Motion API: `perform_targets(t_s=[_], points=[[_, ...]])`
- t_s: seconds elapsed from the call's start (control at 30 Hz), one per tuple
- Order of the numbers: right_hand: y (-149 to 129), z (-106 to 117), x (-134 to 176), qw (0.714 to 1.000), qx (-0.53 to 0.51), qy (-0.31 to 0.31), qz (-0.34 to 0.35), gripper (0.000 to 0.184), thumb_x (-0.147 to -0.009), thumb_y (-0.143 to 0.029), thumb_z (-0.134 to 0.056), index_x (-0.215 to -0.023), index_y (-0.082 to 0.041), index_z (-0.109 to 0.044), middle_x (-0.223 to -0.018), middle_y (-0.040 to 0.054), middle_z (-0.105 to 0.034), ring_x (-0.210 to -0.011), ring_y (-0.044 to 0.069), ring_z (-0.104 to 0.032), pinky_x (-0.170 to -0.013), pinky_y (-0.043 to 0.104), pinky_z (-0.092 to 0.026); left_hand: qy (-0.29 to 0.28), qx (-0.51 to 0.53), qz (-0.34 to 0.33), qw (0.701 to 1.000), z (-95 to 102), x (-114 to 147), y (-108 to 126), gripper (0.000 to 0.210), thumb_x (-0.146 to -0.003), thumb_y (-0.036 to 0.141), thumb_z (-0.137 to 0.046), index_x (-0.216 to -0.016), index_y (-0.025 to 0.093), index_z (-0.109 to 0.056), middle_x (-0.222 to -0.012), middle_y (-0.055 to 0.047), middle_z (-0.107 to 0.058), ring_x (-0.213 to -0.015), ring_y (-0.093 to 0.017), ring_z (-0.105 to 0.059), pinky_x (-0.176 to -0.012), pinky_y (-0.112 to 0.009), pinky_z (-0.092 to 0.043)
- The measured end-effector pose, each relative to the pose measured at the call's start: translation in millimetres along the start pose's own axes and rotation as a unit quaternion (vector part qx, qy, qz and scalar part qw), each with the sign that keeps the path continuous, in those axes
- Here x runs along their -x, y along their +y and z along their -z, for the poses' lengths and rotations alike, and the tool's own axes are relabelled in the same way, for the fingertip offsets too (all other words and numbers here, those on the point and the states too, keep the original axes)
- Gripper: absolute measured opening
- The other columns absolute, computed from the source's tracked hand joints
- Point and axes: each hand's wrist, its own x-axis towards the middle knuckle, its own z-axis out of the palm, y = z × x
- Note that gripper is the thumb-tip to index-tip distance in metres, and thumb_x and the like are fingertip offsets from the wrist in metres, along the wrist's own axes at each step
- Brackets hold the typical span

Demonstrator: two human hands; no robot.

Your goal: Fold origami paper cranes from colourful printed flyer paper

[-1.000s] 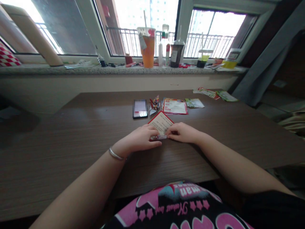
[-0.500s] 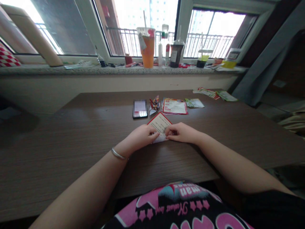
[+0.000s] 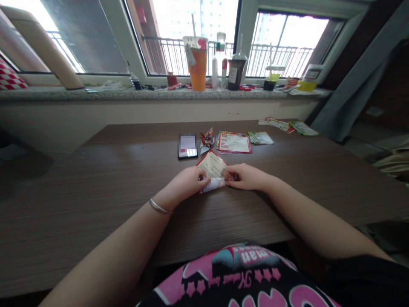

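Our left hand (image 3: 193, 179) and right hand (image 3: 244, 176), nearly closed, pinch a red-edged cream printed paper sheet (image 3: 212, 164) between them; uneven pressure could skew its pale folded strip (image 3: 215, 183).

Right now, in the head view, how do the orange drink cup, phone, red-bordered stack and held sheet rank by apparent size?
1. Orange drink cup
2. Held sheet and red-bordered stack: too close to rank; the sheet is partly covered and nearer the camera.
3. Phone

A black shirt (image 3: 236, 291) carries pink lettering (image 3: 266, 299) (stars (image 3: 191, 288) too); a silver bangle (image 3: 157, 206) rings the left wrist (image 3: 166, 198).
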Motion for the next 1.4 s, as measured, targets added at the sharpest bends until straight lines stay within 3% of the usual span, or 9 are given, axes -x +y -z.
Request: perform_targets(t_s=[0.17,0.37,0.7,1.4], points=[[3.8,-0.3,-0.9,1.0,0.017,0.007,-0.002,0.004,-0.079,-0.017,-0.061,-0.083,-0.017,-0.06,-0.076,0.0004,-0.061,-0.066,0.012,-0.053,-0.061,0.022,-0.038,0.0,-0.027,0.032,0.999,1.2,-0.4,0.3,0.032,-0.085,0.042,-0.049,-0.074,0.016,-0.065,-0.08,-0.008,-0.068,-0.071,-0.02,-0.059,-0.058,-0.028,-0.035],[6.7,-3.6,-3.4,0.999,0.029,0.021,0.011,0.007,-0.082,-0.015,-0.057,-0.087,-0.017,-0.063,-0.078,0.0015,-0.063,-0.068,0.013,-0.055,-0.064,0.024,-0.041,0.005,-0.03,0.024,0.999,-0.8,-1.2,-3.0,0.03,-0.086,0.039,-0.049,-0.072,0.017,-0.064,-0.08,-0.008,-0.066,-0.072,-0.02,-0.059,-0.061,-0.028,-0.037],[6.7,-2.9,-6.0,0.994,0.063,0.039,0.084,0.015,-0.085,-0.012,-0.056,-0.091,-0.017,-0.069,-0.093,0.0067,-0.065,-0.087,0.017,-0.061,-0.081,0.029,-0.047,0.012,-0.053,0.016,0.998,-0.1,0.5,-3.2,0.024,-0.083,0.032,-0.052,-0.07,0.015,-0.064,-0.085,-0.008,-0.063,-0.074,-0.019,-0.058,-0.065,-0.028,-0.041],[10.9,-4.3,-5.9,0.991,0.092,0.038,0.095,0.016,-0.086,-0.018,-0.061,-0.097,-0.018,-0.074,-0.097,0.0085,-0.067,-0.091,0.018,-0.062,-0.086,0.032,-0.048,0.027,-0.049,0.007,0.998,-1.2,-3.3,-8.7,0.02,-0.08,0.028,-0.053,-0.065,0.017,-0.061,-0.081,-0.007,-0.06,-0.071,-0.018,-0.056,-0.065,-0.029,-0.041]])
